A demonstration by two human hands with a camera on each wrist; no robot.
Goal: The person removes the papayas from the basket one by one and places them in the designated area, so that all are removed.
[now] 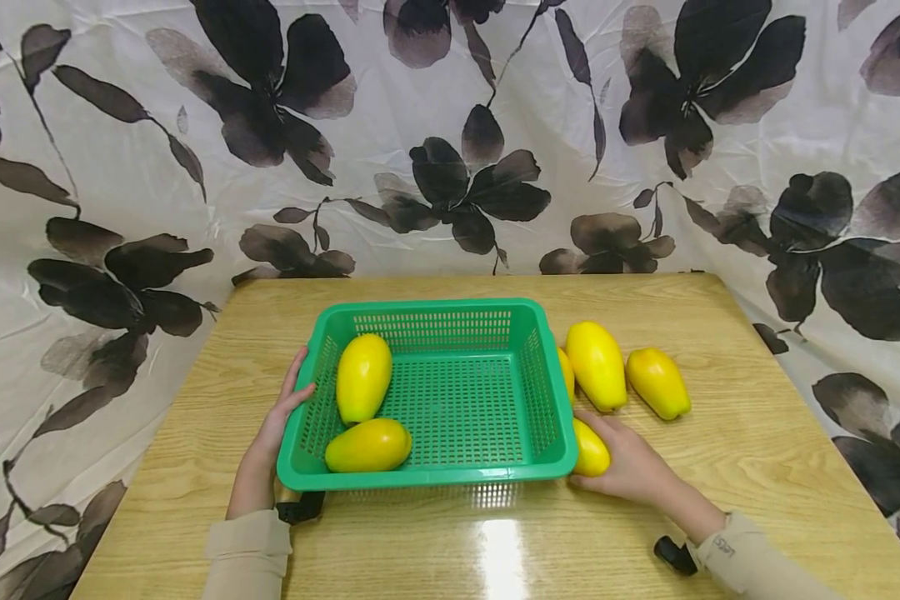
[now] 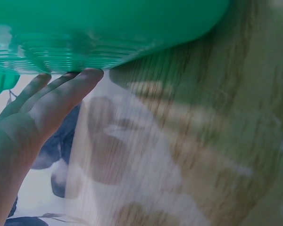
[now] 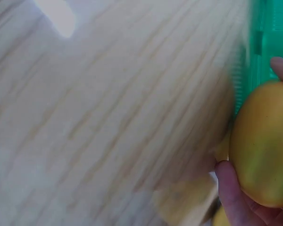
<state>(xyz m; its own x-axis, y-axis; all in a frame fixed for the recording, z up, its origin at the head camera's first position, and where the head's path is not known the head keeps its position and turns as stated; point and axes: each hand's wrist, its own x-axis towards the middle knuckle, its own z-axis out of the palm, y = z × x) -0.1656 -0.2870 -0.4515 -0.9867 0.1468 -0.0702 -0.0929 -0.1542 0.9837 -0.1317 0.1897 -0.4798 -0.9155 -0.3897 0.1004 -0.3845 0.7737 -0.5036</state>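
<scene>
A green plastic basket (image 1: pixel 450 477) stands on the table, two yellow papayas in its left part: one upright-lying papaya (image 1: pixel 364 377) and, nearer the front, a sideways papaya (image 1: pixel 369 446). My left hand (image 1: pixel 270 429) touches the basket's left side; in the left wrist view its straight fingers (image 2: pixel 68 96) lie against the outer wall. Beside the basket's right wall, my right hand (image 1: pixel 630 462) grips another papaya (image 1: pixel 591 450), partly covered by the rim. The right wrist view shows this papaya (image 3: pixel 264 146) between thumb and fingers.
Right of the basket lie a large papaya (image 1: pixel 597 367) and a smaller papaya (image 1: pixel 658 383). One more papaya (image 1: pixel 567 375) is mostly hidden behind the basket's right rim. A flowered cloth (image 1: pixel 450 108) hangs behind the wooden table (image 1: pixel 757 433).
</scene>
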